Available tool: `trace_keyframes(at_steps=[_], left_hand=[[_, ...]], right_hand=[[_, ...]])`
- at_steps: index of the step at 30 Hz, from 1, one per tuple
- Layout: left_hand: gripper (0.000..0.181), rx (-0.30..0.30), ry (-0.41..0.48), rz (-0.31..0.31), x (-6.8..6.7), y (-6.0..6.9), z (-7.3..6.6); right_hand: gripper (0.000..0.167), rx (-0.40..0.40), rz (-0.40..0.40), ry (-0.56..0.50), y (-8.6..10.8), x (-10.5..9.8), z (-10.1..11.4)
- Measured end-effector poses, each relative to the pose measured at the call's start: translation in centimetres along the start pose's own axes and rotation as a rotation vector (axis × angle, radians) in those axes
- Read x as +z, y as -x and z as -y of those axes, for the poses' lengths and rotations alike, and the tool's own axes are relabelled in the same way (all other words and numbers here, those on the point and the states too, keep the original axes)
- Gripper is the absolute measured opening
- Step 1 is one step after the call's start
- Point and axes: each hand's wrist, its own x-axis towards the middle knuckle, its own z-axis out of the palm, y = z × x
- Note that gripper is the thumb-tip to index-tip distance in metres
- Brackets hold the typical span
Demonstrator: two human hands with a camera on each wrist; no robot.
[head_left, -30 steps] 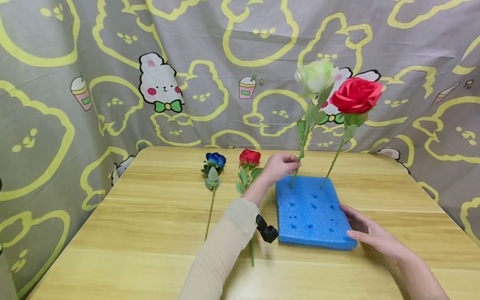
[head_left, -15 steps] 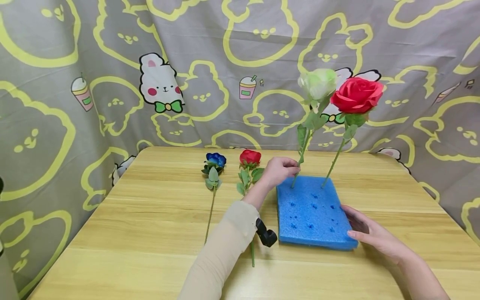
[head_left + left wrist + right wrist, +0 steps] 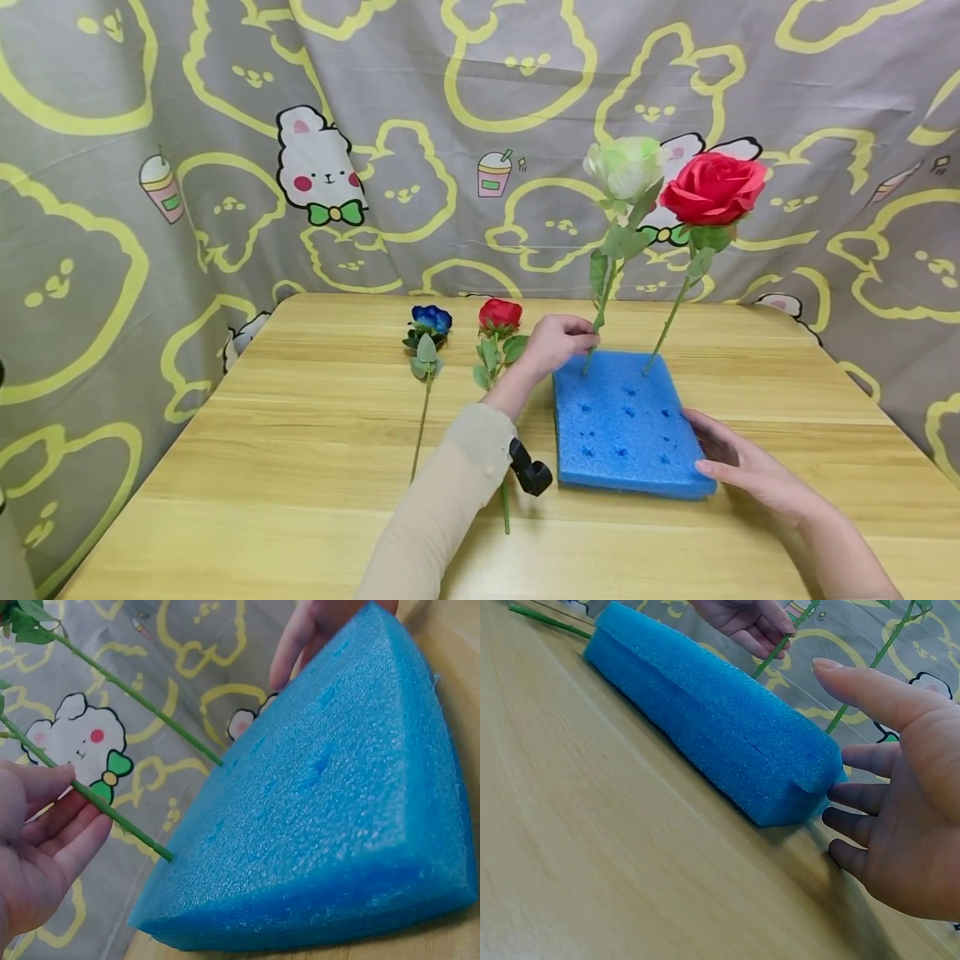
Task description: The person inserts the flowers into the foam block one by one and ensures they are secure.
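Left hand: A person's left hand (image 3: 557, 342) pinches the green stem of the white rose (image 3: 624, 171) between thumb and fingers, low down, just above the foam.
Right hand: The right hand (image 3: 753, 467), its fingers extended and loose, rests fingertips against the right side of the foam (image 3: 639, 477), thumb by the near right corner in the head view; it grips nothing.
White rose: Upright with a slight tilt, it stands at the foam's far left corner, the foot of its stem meeting the top face.
Standing red rose: The standing red rose (image 3: 714, 190) leans a little to the right at the foam's far right corner, its bloom just beside the white one.
Foam: The blue block lies flat right of the table's middle, several small holes dotting its top.
Lying roses: Left of the foam, the lying red rose (image 3: 500, 315) and the blue rose (image 3: 431, 321) lie side by side, apart, blooms near the table's far edge and stems toward the near edge; the left sleeve (image 3: 450, 492) crosses over the red one's stem.
Table: The wood-grain table (image 3: 285, 433) carries all of it.
Backdrop: A grey curtain (image 3: 405, 67) with yellow cartoon outlines hangs beyond the far edge.
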Motion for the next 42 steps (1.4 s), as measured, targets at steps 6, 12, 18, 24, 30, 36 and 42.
trace_keyframes(at_steps=[6, 12, 18, 24, 30, 36, 42], left_hand=[[0.014, 0.034, -0.076, -0.019, 0.1, 0.1, 0.0], [0.013, 0.047, -0.078, -0.032, -0.1, 0.3, 0.2], [0.015, 0.047, -0.058, -0.03, -0.5, 0.6, 0.2], [0.011, 0.031, -0.022, -0.055, -1.7, 1.2, 0.5], [0.012, 0.046, -0.017, -0.11, -3.9, 2.0, 0.5], [0.015, 0.04, -0.048, -0.164, -6.5, 3.4, 0.5], [0.018, -0.024, -0.016, -0.23, -8.9, 4.8, 0.5]], right_hand=[[0.059, -0.009, 0.0, -0.001, 0.0, 0.0, 0.0], [0.059, 0.01, 0.005, -0.008, 0.0, 0.0, 0.0], [0.059, 0.008, -0.001, -0.001, 0.0, 0.0, 0.0], [0.058, -0.015, 0.005, -0.012, 0.0, 0.0, 0.0], [0.057, -0.025, 0.007, -0.022, 0.0, -0.1, 0.1], [0.056, -0.021, 0.015, -0.018, -0.1, -0.1, 0.1], [0.056, -0.01, 0.014, 0.008, 0.0, -0.1, 0.0]])
